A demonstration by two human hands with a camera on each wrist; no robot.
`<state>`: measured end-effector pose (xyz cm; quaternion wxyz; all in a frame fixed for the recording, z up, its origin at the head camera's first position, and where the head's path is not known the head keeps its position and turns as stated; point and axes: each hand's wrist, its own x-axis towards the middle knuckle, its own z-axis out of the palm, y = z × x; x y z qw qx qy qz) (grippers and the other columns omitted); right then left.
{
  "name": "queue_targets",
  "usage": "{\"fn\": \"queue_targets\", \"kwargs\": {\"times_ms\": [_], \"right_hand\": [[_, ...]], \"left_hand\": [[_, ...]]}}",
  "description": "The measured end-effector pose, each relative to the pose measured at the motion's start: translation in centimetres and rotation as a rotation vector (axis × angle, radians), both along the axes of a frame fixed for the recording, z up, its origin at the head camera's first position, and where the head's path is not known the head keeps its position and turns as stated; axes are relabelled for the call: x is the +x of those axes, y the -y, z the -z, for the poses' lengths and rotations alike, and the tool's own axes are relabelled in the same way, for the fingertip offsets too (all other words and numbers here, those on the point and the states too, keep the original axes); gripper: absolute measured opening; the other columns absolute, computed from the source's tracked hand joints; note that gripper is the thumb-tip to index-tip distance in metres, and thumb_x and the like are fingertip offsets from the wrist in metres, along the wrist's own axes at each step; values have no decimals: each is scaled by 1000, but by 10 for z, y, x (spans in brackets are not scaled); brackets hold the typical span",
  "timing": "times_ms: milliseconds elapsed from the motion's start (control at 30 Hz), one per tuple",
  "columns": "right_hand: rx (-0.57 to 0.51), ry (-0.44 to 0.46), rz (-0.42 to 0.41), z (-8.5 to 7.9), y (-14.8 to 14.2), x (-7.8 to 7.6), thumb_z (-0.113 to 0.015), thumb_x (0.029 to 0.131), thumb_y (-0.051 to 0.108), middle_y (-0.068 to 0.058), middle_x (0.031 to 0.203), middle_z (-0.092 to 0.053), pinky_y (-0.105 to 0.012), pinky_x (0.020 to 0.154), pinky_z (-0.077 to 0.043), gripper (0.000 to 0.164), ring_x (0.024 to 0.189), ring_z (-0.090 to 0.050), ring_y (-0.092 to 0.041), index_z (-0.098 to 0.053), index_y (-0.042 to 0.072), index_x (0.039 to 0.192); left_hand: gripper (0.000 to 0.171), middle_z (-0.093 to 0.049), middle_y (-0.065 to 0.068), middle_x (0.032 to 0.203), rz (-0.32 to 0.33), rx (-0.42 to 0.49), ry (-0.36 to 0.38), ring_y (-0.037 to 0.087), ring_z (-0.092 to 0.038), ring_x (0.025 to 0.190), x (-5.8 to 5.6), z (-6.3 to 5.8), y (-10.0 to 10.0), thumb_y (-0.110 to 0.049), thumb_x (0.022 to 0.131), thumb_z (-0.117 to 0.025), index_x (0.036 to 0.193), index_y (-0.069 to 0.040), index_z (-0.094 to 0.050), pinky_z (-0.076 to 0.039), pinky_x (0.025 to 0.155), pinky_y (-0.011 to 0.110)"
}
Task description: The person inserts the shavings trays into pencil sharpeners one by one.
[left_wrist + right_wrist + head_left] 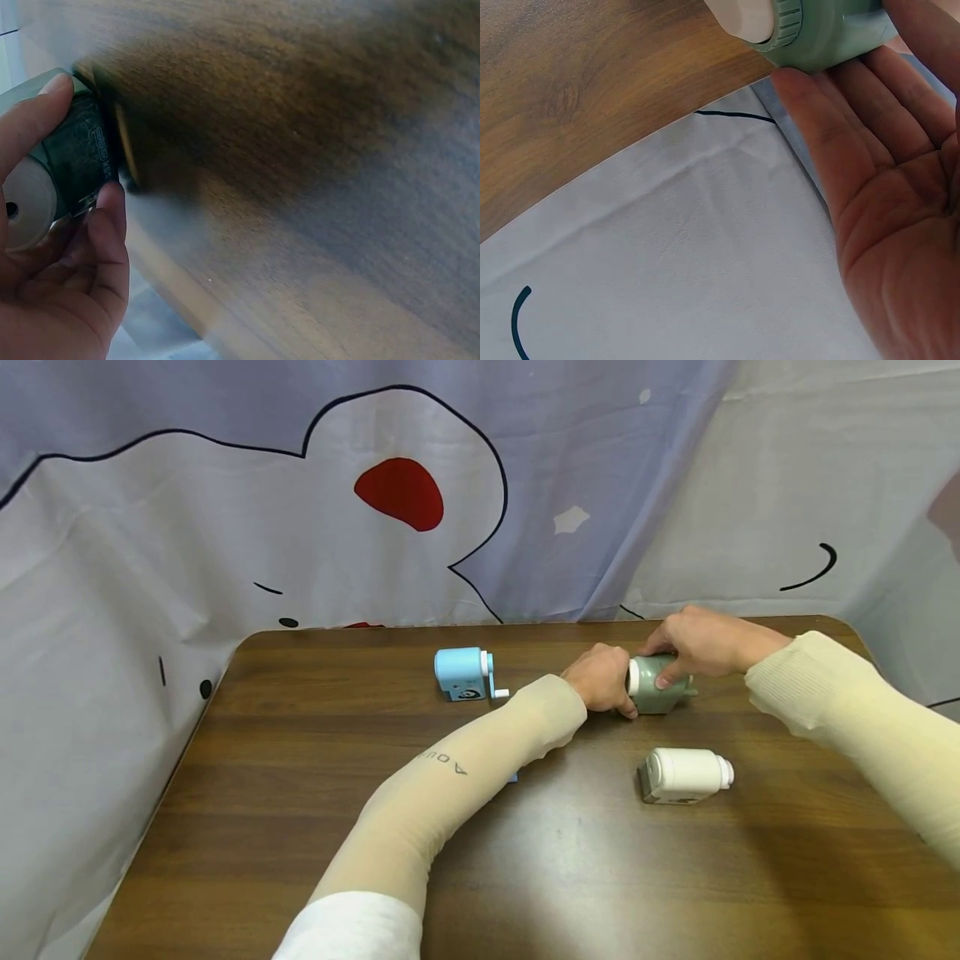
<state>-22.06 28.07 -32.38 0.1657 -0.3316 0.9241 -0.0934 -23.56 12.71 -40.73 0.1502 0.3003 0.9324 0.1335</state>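
Note:
At the far right of the table, both hands are on a green crank pencil sharpener (660, 687). The left hand (602, 677) grips its end with the white round face. In the left wrist view, the thumb lies on the upper side of the green body (79, 142), and the fingers curl below, beside the white face (31, 199) with its dark hole. The right hand (701, 642) holds the sharpener from behind, thumb on the near side. In the right wrist view, its fingers (817, 120) reach under the green body, by a ribbed ring (788, 22) and a pale crank part (746, 16).
A light blue crank sharpener (461, 675) stands left of the left hand. Nearer the front, a cream sharpener (686, 774) lies on the wooden table (247, 802). A small blue edge (513, 777) shows from under the left forearm. A printed curtain (225, 527) hangs behind the table.

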Motion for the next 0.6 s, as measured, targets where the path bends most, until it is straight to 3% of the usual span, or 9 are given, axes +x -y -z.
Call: {"fn": "queue_targets", "kwargs": {"times_ms": [300, 600], "right_hand": [[4, -17, -11, 2, -1, -1, -81, 67, 28, -10, 96, -71, -37, 74, -53, 50, 85, -66, -19, -69, 3, 109], [8, -17, -11, 0, 0, -1, -81, 67, 29, -12, 99, -70, -39, 76, -52, 52, 88, -66, -22, -68, 1, 109]], "left_hand": [[72, -58, -6, 97, 17, 40, 4, 8, -56, 85, 0, 1, -2, -39, 58, -88, 115, -13, -53, -45, 74, 21], [77, -57, -5, 98, 13, 24, -3, 8, -56, 85, 0, 0, -5, -40, 56, -88, 117, -14, -49, -46, 74, 22]]}}
